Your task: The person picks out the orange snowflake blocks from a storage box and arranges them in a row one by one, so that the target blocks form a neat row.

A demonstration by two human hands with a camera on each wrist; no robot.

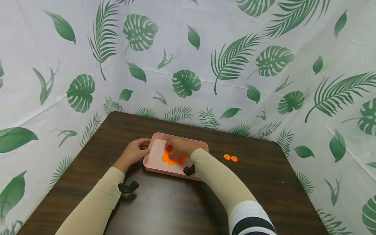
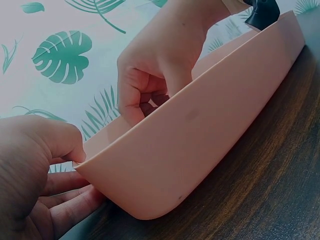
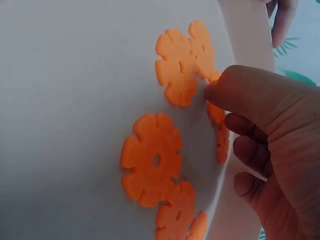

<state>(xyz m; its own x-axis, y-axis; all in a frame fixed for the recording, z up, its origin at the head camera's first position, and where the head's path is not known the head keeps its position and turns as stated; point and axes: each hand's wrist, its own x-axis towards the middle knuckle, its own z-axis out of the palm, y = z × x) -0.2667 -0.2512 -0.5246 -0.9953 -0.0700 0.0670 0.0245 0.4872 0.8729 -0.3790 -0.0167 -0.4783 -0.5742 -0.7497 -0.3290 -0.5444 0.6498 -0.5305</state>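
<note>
A shallow pink tray (image 1: 154, 156) with a pale inside stands on the table. At its left end my left hand (image 1: 134, 152) grips the rim; in the left wrist view its thumb lies over the edge and the other fingers are outside the wall. My right hand (image 1: 180, 147) reaches down inside the tray. There, in the right wrist view, thumb and forefinger pinch an orange flower-shaped plastic disc (image 3: 216, 111), partly hidden by the thumb. Several more notched orange discs lie around it on the tray floor, among them a larger-looking disc (image 3: 145, 172) with a central hole.
Two orange flower discs (image 1: 230, 157) lie side by side on the dark wooden table (image 1: 164, 205), right of the tray. A white curtain (image 1: 164, 98) with green leaves hangs behind and around the table. Each wrist carries a black camera mount (image 1: 128, 187).
</note>
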